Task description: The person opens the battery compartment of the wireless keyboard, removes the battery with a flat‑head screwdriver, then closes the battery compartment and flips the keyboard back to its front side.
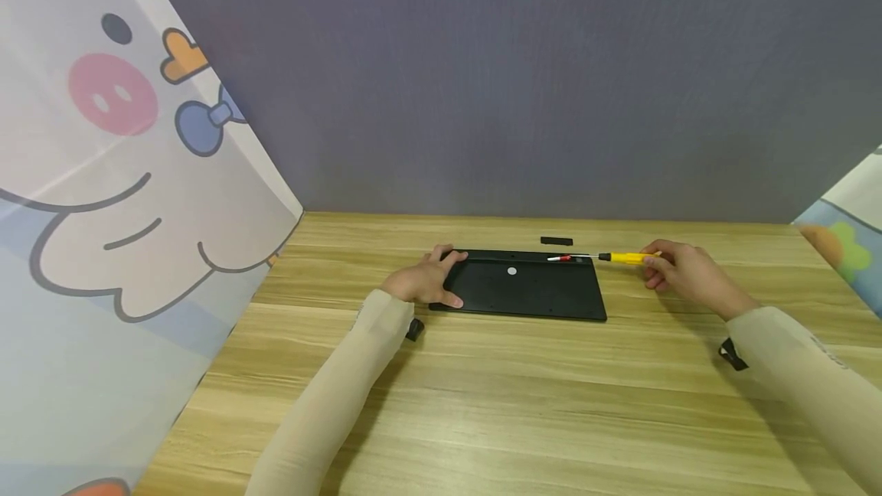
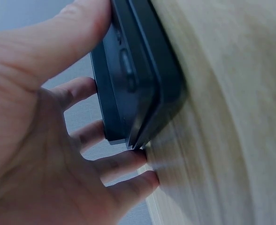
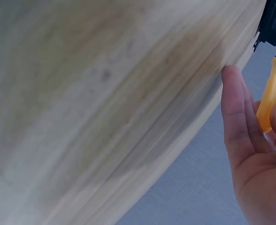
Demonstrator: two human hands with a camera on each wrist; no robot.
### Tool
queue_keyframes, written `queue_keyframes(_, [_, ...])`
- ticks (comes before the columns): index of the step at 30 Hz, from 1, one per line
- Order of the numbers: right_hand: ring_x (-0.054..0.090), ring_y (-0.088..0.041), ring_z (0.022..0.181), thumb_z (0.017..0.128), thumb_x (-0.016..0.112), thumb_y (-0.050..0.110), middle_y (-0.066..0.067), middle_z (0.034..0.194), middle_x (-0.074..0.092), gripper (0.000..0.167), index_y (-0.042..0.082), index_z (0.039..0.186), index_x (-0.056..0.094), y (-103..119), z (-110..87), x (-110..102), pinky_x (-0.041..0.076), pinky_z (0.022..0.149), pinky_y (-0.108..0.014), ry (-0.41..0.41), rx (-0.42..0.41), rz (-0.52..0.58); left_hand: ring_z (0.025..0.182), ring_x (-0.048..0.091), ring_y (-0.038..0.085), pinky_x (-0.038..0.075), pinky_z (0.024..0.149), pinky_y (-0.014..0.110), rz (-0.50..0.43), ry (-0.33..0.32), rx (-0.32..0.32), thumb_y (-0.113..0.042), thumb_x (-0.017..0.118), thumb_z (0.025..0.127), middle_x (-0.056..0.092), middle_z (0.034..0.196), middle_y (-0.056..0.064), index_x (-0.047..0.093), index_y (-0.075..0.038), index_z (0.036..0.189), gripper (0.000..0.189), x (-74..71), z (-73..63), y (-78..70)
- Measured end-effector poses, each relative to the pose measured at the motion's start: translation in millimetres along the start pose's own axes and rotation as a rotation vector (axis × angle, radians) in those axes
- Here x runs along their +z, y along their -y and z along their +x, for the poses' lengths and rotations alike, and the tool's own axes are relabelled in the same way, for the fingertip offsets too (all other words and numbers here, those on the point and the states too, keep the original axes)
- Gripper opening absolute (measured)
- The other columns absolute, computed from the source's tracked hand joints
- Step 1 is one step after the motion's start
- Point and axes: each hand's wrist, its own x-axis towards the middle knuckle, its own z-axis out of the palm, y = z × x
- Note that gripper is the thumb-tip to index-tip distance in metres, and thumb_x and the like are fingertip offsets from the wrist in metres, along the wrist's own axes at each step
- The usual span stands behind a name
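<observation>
A black keyboard [image 1: 524, 293], underside up, lies flat on the wooden table. My left hand [image 1: 429, 279] holds its left end, the thumb by the near edge and the fingers by the far edge; the left wrist view shows the keyboard [image 2: 149, 70] close up. My right hand [image 1: 678, 272] pinches the yellow handle of a screwdriver [image 1: 625, 257]. Its thin shaft reaches left over the keyboard's far strip to a small red and white battery [image 1: 560, 258]. In the right wrist view the screwdriver [image 3: 272, 89] sits between thumb and fingers.
Behind the keyboard lies a small black cover [image 1: 556, 240]. A grey panel [image 1: 524, 98] rises along the table's back edge. At the left stands a wall with cartoon prints [image 1: 172, 236]. Bare wood [image 1: 537, 404] extends in front of the keyboard.
</observation>
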Motion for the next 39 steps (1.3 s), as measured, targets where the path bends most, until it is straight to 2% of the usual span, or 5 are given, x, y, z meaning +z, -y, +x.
queue_keyframes(13, [0.066, -0.024, 0.064, 0.101, 0.045, 0.011, -0.017, 0.080, 0.066, 0.026, -0.011, 0.110, 0.055, 2.8, -0.1, -2.3, 0.054, 0.055, -0.031, -0.063, -0.050, 0.018, 0.142, 0.007, 0.028, 0.032, 0.101, 0.050, -0.011, 0.009, -0.010, -0.042, 0.070, 0.083, -0.003, 0.156, 0.001, 0.015, -0.031, 0.152, 0.090, 0.0, 1.1, -2.2])
queue_keyframes(19, [0.066, -0.025, 0.064, 0.100, 0.046, 0.007, -0.015, 0.076, 0.066, 0.023, -0.012, 0.111, 0.055, 5.5, 0.7, -4.9, 0.054, 0.056, -0.032, -0.080, -0.043, 0.009, 0.142, 0.008, 0.028, 0.032, 0.101, 0.051, -0.003, 0.004, -0.008, -0.042, 0.070, 0.082, -0.003, 0.156, 0.001, 0.014, -0.032, 0.152, 0.090, -0.2, 2.1, -1.2])
queue_keyframes(31, [0.065, -0.025, 0.067, 0.103, 0.042, 0.023, -0.015, 0.080, 0.065, 0.036, -0.009, 0.115, 0.053, 9.3, 0.4, -7.7, 0.053, 0.055, -0.033, -0.096, 0.062, -0.066, 0.141, 0.009, 0.029, 0.033, 0.101, 0.051, 0.002, -0.004, 0.002, -0.043, 0.070, 0.082, -0.003, 0.156, 0.002, 0.015, -0.031, 0.152, 0.090, 1.2, 2.0, 1.4])
queue_keyframes(39, [0.059, -0.022, 0.056, 0.103, 0.041, 0.025, -0.009, 0.071, 0.063, 0.035, -0.007, 0.111, 0.053, 11.4, 4.2, -8.2, 0.045, 0.047, -0.032, -0.090, 0.132, -0.140, 0.141, 0.009, 0.029, 0.032, 0.101, 0.051, 0.000, 0.001, 0.004, -0.043, 0.070, 0.082, -0.003, 0.156, 0.002, 0.015, -0.031, 0.152, 0.090, 1.7, 2.3, 1.5])
